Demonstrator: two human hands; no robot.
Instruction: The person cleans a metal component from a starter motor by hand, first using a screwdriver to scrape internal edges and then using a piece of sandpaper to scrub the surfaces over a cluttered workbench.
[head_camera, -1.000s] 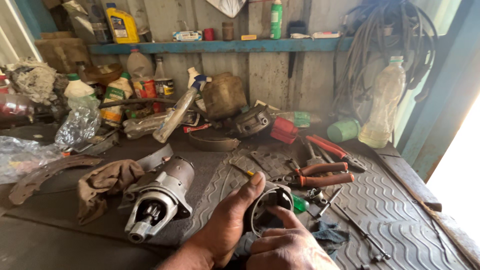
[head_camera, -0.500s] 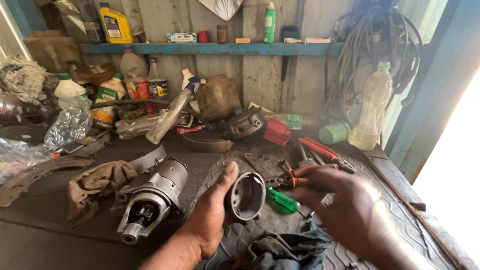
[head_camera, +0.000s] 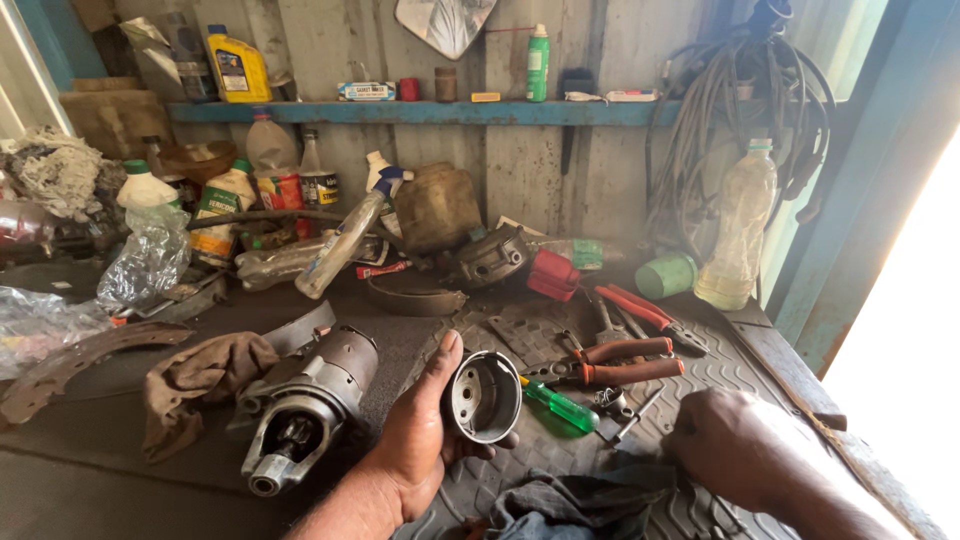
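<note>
My left hand (head_camera: 420, 440) grips a round metal end cap (head_camera: 484, 396), its hollow side facing up and to the right. A grey starter motor (head_camera: 306, 404) lies on the bench just left of that hand. My right hand (head_camera: 742, 445) rests low on the ribbed rubber mat (head_camera: 700, 380) at the right, knuckles up, fingers curled; whether it holds anything is hidden. Between the hands lie a green-handled screwdriver (head_camera: 556, 404), orange-handled pliers (head_camera: 615, 361) and small metal parts (head_camera: 610, 400).
A brown rag (head_camera: 200, 375) lies left of the motor, a dark cloth (head_camera: 580, 500) near the front edge. Bottles (head_camera: 735, 225), a red part (head_camera: 553, 274), a green cup (head_camera: 666, 276) and red cutters (head_camera: 640, 308) crowd the back. A blue shelf (head_camera: 440, 112) and hanging hoses (head_camera: 745, 120) are above.
My right hand has left the cap and moved right and down onto the mat. My left hand keeps the cap, now turned with its hollow side in view.
</note>
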